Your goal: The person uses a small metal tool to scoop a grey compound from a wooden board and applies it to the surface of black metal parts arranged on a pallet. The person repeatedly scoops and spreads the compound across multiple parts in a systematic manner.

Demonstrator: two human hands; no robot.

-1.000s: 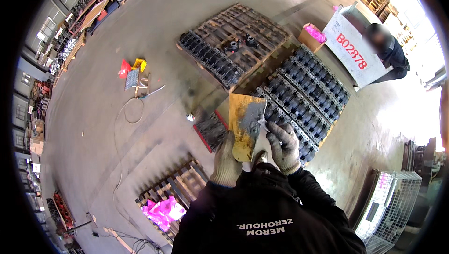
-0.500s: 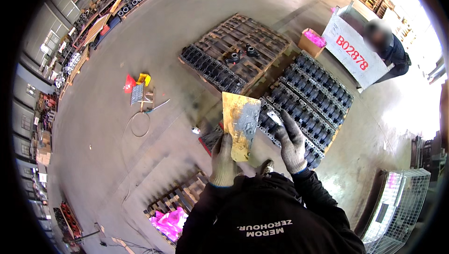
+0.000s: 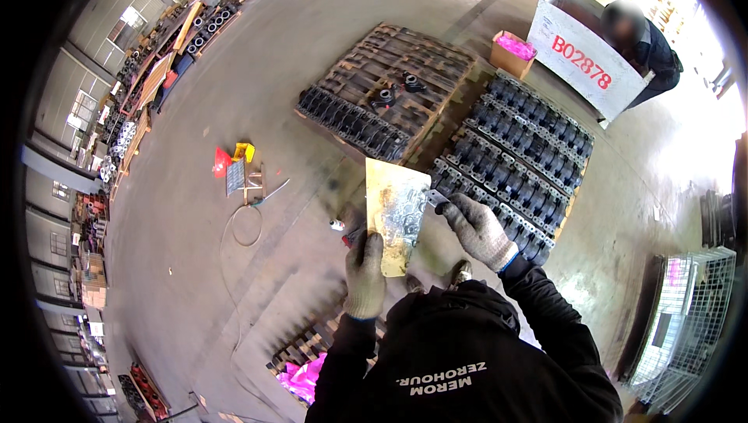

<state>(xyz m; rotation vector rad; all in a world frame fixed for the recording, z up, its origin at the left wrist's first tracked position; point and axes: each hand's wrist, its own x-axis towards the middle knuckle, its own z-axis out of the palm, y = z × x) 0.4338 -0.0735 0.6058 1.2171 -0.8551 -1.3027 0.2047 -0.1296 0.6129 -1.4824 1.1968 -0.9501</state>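
Note:
My left hand is closed on the lower left edge of a flat yellowish board, which stands tilted up in front of me. Grey paste is smeared over the board's middle and right side. In my gloved right hand is a small scraper, its pale blade at the board's right edge; whether it touches cannot be made out. Beyond the right hand, rows of dark metal castings cover a pallet. Both hands wear grey-white knit gloves with dark fingers.
A wooden pallet ahead carries one row of castings and two black parts. A carton with pink wrapping stands by a grey metal bin, where another person bends over. To the right is a wire cage; a hose lies left.
My right hand has turned inward, bringing the scraper from above the castings to the board's right edge. The left hand still holds the board. The view has shifted slightly.

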